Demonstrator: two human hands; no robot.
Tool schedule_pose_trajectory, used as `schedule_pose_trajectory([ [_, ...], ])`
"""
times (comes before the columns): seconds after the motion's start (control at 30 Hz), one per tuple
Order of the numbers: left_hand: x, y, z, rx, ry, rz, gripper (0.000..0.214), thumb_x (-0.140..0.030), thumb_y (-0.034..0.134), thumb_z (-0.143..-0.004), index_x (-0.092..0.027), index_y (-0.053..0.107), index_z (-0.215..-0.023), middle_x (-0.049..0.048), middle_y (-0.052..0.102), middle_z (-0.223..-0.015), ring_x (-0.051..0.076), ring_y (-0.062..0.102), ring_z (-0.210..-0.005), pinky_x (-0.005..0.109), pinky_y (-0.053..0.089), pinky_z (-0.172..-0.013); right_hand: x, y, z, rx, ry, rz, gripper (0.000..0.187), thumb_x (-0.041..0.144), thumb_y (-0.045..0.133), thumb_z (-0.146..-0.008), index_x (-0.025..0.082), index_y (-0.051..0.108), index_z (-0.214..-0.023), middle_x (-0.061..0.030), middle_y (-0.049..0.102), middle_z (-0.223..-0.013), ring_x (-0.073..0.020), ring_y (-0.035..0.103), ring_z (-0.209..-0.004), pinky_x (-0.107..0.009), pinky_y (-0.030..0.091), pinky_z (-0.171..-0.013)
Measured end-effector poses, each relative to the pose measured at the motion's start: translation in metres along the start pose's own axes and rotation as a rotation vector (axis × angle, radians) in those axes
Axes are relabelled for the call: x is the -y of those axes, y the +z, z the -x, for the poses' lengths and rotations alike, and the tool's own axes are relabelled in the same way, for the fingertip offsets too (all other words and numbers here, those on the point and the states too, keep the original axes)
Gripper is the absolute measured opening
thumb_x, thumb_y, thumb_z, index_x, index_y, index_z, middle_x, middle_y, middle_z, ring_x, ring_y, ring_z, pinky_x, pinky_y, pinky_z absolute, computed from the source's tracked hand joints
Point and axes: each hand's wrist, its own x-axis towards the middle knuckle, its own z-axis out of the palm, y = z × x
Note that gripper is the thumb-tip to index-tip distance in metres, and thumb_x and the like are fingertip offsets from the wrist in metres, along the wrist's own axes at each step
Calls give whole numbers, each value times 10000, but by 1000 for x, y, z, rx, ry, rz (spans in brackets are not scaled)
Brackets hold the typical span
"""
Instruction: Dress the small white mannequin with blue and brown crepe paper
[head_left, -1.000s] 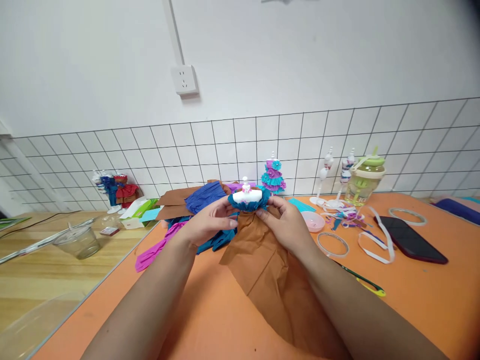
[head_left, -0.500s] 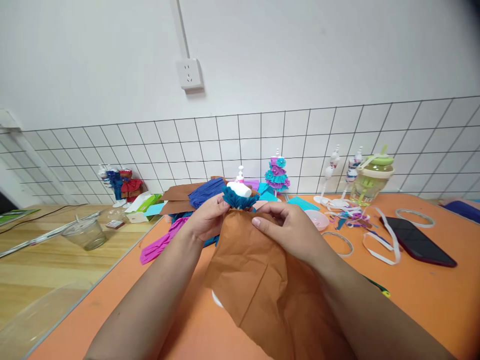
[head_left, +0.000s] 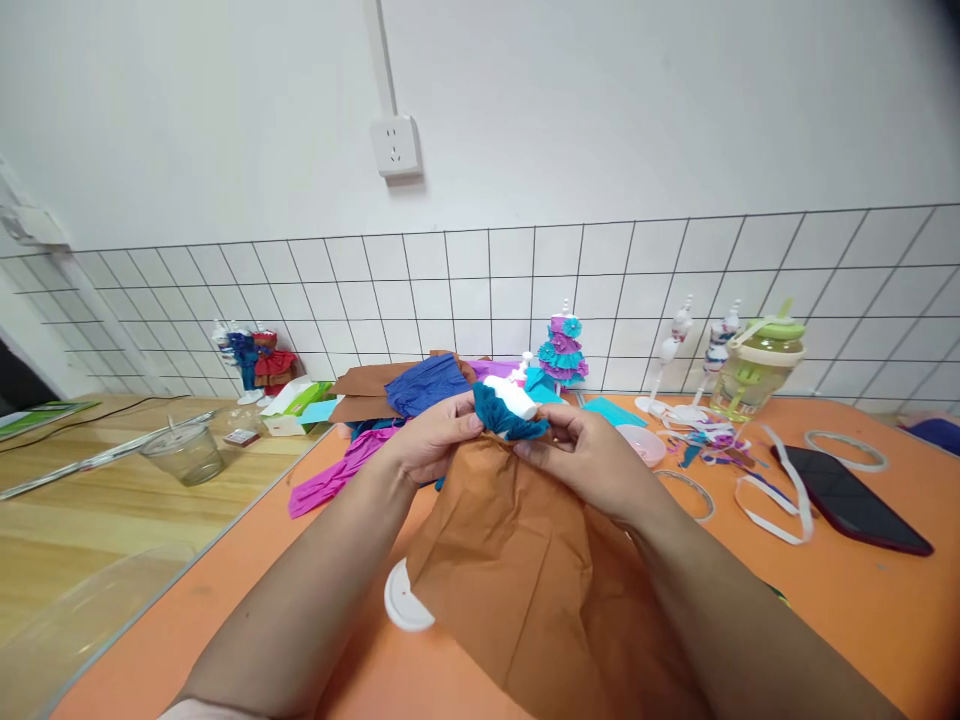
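Observation:
A small white dress form [head_left: 511, 396] leans to the right between my hands, with a ruffled teal paper band [head_left: 506, 420] around its chest. Brown crepe paper [head_left: 517, 540] hangs from its waist like a skirt, spreading toward me. On the left of the waist, my left hand [head_left: 439, 440] is closed, thumb and fingers pinching the gathered paper top. My right hand [head_left: 585, 455] grips the brown paper on the other side, thumb in front. The white round base [head_left: 407, 598] shows partly under the paper's left edge. The form's stem is hidden.
Blue crepe paper [head_left: 431, 385] and magenta crepe paper [head_left: 341, 478] lie behind on the left. A decorated dress form [head_left: 564, 350] stands at the back. To the right are a green-lidded cup [head_left: 761, 365], paper scraps [head_left: 709, 440], a tape roll [head_left: 686, 493] and a phone [head_left: 851, 497].
The dress form has tipped to the right, and its white base now shows more at the left of the brown paper. Both hands still grip at the waist.

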Motion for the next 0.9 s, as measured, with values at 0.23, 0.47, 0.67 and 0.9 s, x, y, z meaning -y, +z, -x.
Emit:
schedule_pose_trajectory([
  [0.23,0,-2,-5,-209,103,-178,441,-282,865,-633,-176,597,-967,19,679,-846,163,651,-805,266,474,-752,-8,-3,-4,-19,32,-20,336,365,720,-772,216,699,-1072,-42,692,-1180,-269,617,-1122,-399,471,-968],
  [0.47,8,3,-9,-337,212,-389,432,-319,860,-616,-170,504,-809,-31,559,-746,96,548,-688,221,427,-658,-19,-2,-7,-87,79,93,374,414,735,-743,200,692,-1047,-46,724,-1004,-241,664,-923,-341,528,-795],
  [0.67,3,7,-4,-314,203,-590,415,-466,783,-682,-174,579,-896,19,617,-836,147,578,-759,251,447,-689,-25,-14,-7,-217,68,109,392,462,743,-722,192,692,-1002,-46,736,-917,-241,668,-827,-339,533,-717],
  [0.9,0,-8,4,-313,-280,-814,646,-767,496,-753,-153,688,-698,79,671,-675,163,570,-499,258,395,-472,-37,-50,-8,-457,50,-30,383,483,782,-679,228,694,-951,-76,746,-917,-271,684,-777,-375,552,-655],
])
